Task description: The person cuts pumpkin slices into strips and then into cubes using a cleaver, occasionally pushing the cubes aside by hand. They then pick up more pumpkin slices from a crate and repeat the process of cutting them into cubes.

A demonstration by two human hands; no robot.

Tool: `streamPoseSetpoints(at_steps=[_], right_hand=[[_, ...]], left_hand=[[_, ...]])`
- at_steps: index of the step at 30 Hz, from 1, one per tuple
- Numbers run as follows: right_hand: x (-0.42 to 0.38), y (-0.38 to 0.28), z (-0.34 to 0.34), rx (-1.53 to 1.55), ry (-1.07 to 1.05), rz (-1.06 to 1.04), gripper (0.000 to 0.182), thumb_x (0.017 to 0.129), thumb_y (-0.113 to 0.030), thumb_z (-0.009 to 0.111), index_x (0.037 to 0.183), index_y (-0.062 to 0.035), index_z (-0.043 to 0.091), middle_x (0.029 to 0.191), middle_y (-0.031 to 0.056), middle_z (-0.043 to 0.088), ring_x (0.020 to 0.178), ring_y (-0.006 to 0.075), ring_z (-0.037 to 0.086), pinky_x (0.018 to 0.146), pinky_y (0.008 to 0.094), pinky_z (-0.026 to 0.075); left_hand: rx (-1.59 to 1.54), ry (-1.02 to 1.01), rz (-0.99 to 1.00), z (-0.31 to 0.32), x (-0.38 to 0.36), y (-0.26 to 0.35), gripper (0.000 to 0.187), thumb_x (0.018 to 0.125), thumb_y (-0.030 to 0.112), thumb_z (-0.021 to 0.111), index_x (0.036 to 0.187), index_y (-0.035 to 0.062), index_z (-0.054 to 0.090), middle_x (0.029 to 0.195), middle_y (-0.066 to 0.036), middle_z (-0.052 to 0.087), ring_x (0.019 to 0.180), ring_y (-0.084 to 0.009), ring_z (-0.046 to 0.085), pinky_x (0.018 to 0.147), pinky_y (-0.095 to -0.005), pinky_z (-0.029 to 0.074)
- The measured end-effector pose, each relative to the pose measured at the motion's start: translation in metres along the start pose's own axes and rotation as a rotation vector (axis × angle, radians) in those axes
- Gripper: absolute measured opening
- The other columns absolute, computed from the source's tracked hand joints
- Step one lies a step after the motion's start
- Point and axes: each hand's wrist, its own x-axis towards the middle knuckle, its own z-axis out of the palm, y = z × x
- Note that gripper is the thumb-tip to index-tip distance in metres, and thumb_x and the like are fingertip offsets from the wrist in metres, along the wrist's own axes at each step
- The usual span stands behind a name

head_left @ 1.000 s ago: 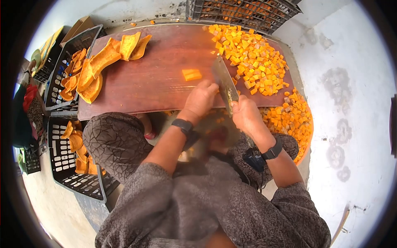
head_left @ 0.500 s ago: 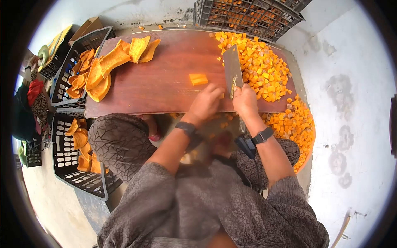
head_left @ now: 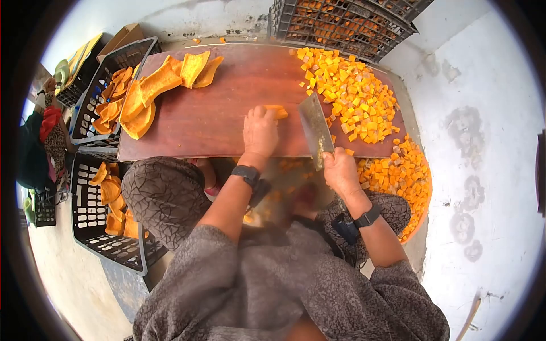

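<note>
In my right hand [head_left: 342,172] is the handle of a cleaver [head_left: 316,129], its broad blade tilted over the right part of the red-brown board [head_left: 210,122]. Curled fingers of my left hand [head_left: 261,134] close on a short orange pumpkin strip [head_left: 278,111] near the board's middle, partly hidden by the hand. A heap of pumpkin cubes [head_left: 355,96] lies just right of the blade. Large curved pumpkin slices [head_left: 162,82] rest at the board's left end.
More cubes fill an orange tub [head_left: 430,187] below the board's right end. Black crates [head_left: 86,193] with pumpkin slices stand at left. Stacked crates [head_left: 347,28] stand behind the board, against the wall. Another person [head_left: 48,133] is at far left.
My left hand has moved left and onto the pumpkin strip, which was lying loose. My right hand has drawn the cleaver slightly toward me, away from the cube heap.
</note>
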Motion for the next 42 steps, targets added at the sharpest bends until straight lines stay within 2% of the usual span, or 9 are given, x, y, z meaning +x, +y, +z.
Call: streamPoseSetpoints(at_steps=[4, 7, 12, 22, 25, 30, 35, 37, 42], right_hand=[[0.01, 0.007, 0.001, -0.129, 0.119, -0.142, 0.028, 0.096, -0.02, 0.057, 0.086, 0.0061, 0.051, 0.06, 0.0214, 0.059, 0.048, 0.0299, 0.062, 0.046, 0.0411, 0.049], [0.014, 0.002, -0.004, -0.022, 0.021, 0.021, 0.028, 0.096, -0.019, 0.057, 0.086, 0.0063, 0.051, 0.06, 0.0218, 0.059, 0.049, 0.0315, 0.063, 0.047, 0.0416, 0.049], [0.012, -0.011, -0.011, -0.106, 0.098, -0.062, 0.027, 0.093, -0.018, 0.059, 0.085, 0.0064, 0.052, 0.07, 0.0298, 0.059, 0.072, 0.0499, 0.06, 0.064, 0.0513, 0.047], [-0.001, -0.024, -0.035, -0.115, 0.025, -0.026, 0.026, 0.092, -0.018, 0.06, 0.084, 0.0056, 0.053, 0.073, 0.0312, 0.059, 0.076, 0.0513, 0.059, 0.065, 0.0519, 0.046], [0.0, -0.012, -0.026, -0.121, 0.097, -0.116, 0.026, 0.093, -0.018, 0.059, 0.084, 0.0055, 0.052, 0.068, 0.0283, 0.059, 0.065, 0.0451, 0.062, 0.058, 0.048, 0.048], [0.003, -0.012, -0.019, -0.015, 0.058, 0.013, 0.028, 0.096, -0.018, 0.057, 0.082, 0.005, 0.049, 0.056, 0.0169, 0.055, 0.042, 0.0243, 0.058, 0.043, 0.0379, 0.045], [0.002, -0.004, -0.017, -0.022, 0.071, -0.019, 0.029, 0.096, -0.019, 0.057, 0.082, 0.0055, 0.049, 0.056, 0.0166, 0.056, 0.042, 0.0241, 0.058, 0.042, 0.0375, 0.045], [0.0, -0.003, -0.017, -0.027, 0.075, -0.042, 0.03, 0.096, -0.019, 0.057, 0.082, 0.0057, 0.049, 0.056, 0.0165, 0.056, 0.042, 0.0235, 0.058, 0.041, 0.0367, 0.045], [-0.011, 0.002, -0.012, 0.035, 0.115, 0.023, 0.027, 0.096, -0.019, 0.056, 0.084, 0.0042, 0.05, 0.054, 0.0116, 0.054, 0.041, 0.0198, 0.058, 0.039, 0.0326, 0.045]], left_hand=[[0.014, -0.014, -0.002, -0.001, 0.002, 0.001, 0.02, 0.074, 0.009, 0.069, 0.093, 0.0084, 0.064, 0.098, -0.012, 0.059, 0.095, -0.0338, 0.055, 0.081, -0.0451, 0.045], [-0.132, -0.03, 0.066, -0.003, 0.003, 0.005, 0.02, 0.076, 0.01, 0.069, 0.096, 0.0078, 0.067, 0.094, -0.013, 0.061, 0.092, -0.0344, 0.057, 0.081, -0.0447, 0.046], [-0.307, -0.199, 0.201, -0.003, -0.003, 0.026, 0.016, 0.08, 0.011, 0.066, 0.096, 0.0077, 0.067, 0.09, -0.015, 0.061, 0.09, -0.0359, 0.059, 0.08, -0.0454, 0.048], [-0.22, -0.317, 0.343, 0.006, -0.007, 0.029, 0.029, 0.083, 0.014, 0.06, 0.112, 0.012, 0.065, 0.092, -0.014, 0.06, 0.091, -0.0354, 0.059, 0.083, -0.0439, 0.048], [-0.185, -0.308, 0.291, 0.007, -0.006, 0.036, 0.036, 0.082, 0.013, 0.059, 0.119, 0.0113, 0.061, 0.092, -0.014, 0.06, 0.09, -0.0347, 0.059, 0.083, -0.0437, 0.048], [-0.177, -0.381, 0.234, 0.002, -0.001, 0.041, 0.044, 0.081, 0.011, 0.061, 0.125, 0.0102, 0.058, 0.1, -0.015, 0.062, 0.096, -0.0346, 0.06, 0.086, -0.0426, 0.049], [-0.275, -0.344, 0.133, -0.004, 0.027, 0.032, 0.044, 0.081, 0.009, 0.062, 0.125, 0.0095, 0.059, 0.111, -0.013, 0.063, 0.106, -0.0343, 0.059, 0.093, -0.0416, 0.047], [-0.243, -0.298, 0.36, 0.003, 0.035, 0.026, 0.041, 0.082, 0.009, 0.062, 0.123, 0.0089, 0.061, 0.113, -0.01, 0.063, 0.112, -0.0333, 0.056, 0.097, -0.0423, 0.045], [-0.237, -0.433, 0.386, 0.022, 0.034, 0.021, 0.033, 0.082, 0.013, 0.065, 0.115, 0.0098, 0.066, 0.113, -0.009, 0.062, 0.112, -0.0324, 0.053, 0.097, -0.0434, 0.043]])
